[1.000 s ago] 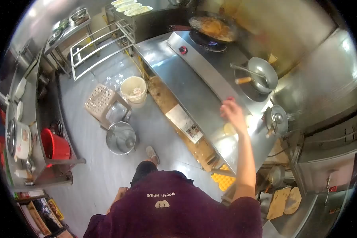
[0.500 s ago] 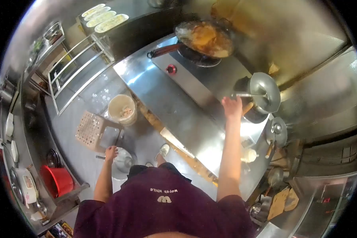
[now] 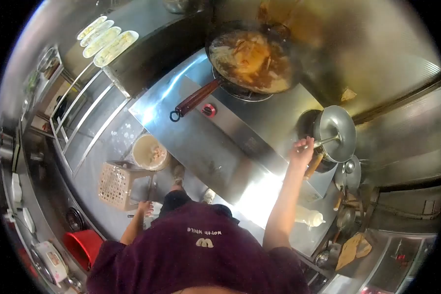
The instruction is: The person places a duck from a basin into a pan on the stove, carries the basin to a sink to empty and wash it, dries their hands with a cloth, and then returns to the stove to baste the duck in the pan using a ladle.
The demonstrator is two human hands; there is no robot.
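Note:
My right hand (image 3: 302, 149) is closed around the metal handle of a ladle (image 3: 328, 140). The ladle's bowl end rests against the inside of a tilted grey wok (image 3: 345, 125). Below that hand, the wok's wooden handle (image 3: 314, 165) points toward me. Down at my left side, my left hand (image 3: 145, 208) is curled over the handle of a metal pot (image 3: 157, 208), mostly hidden by my shirt. A larger wok (image 3: 220, 56) of brown, steaming liquid with an orange-yellow mass sits on the far burner, its dark wooden handle (image 3: 198, 98) toward me.
A red knob (image 3: 209, 110) is on the steel stove front. A squeeze bottle (image 3: 308, 216) lies near the stove's right end. On the floor are a beige bucket (image 3: 150, 152) and a plastic stool (image 3: 117, 186). Several filled oval dishes (image 3: 115, 48) stand at back left; a red tub (image 3: 85, 247) is at left.
My view and body have shifted forward toward the stove. My right hand has drawn closer to the grey wok, with the ladle further into it. The left hand and pot remain low at my side.

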